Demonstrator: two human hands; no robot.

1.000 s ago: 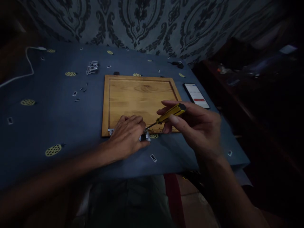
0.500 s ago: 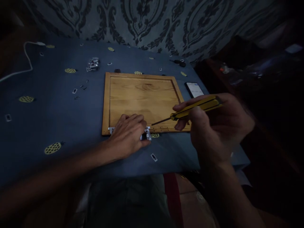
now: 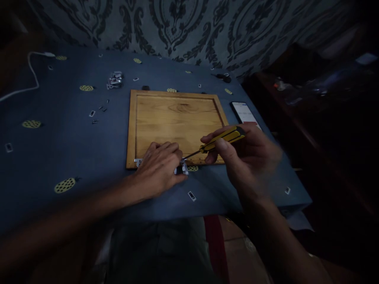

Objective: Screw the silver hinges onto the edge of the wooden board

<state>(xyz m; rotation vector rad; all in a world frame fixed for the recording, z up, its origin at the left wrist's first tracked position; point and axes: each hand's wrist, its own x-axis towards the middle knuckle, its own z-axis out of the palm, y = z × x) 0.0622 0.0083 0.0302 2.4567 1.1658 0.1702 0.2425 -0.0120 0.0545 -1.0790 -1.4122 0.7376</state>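
Note:
A framed wooden panel [image 3: 174, 122] lies flat on the blue patterned tablecloth. Along its near edge, my left hand [image 3: 161, 165] is closed on a metal cabinet hinge [image 3: 184, 169], pressing it against the wood; the fingers hide part of it. Another metal hinge piece [image 3: 137, 162] shows at the panel's near left corner, partly under the same hand. My right hand [image 3: 244, 157] grips a yellow and black screwdriver [image 3: 223, 140]. Its thin shaft slants down to the left, and the tip is at the hinge beside my left fingers. Whether it sits in a screw is too small to tell.
Several metal hinges [image 3: 115, 79] lie piled at the back left, with loose screws [image 3: 103, 109] nearer. A phone [image 3: 245, 113] with its screen lit rests right of the panel. A dark tool [image 3: 222, 77] lies behind it, and a white cable [image 3: 33, 71] runs at far left.
My right hand has moved left and slightly down, bringing the screwdriver tip from above the panel's edge to the hinge. My left hand stays in place on the hinge.

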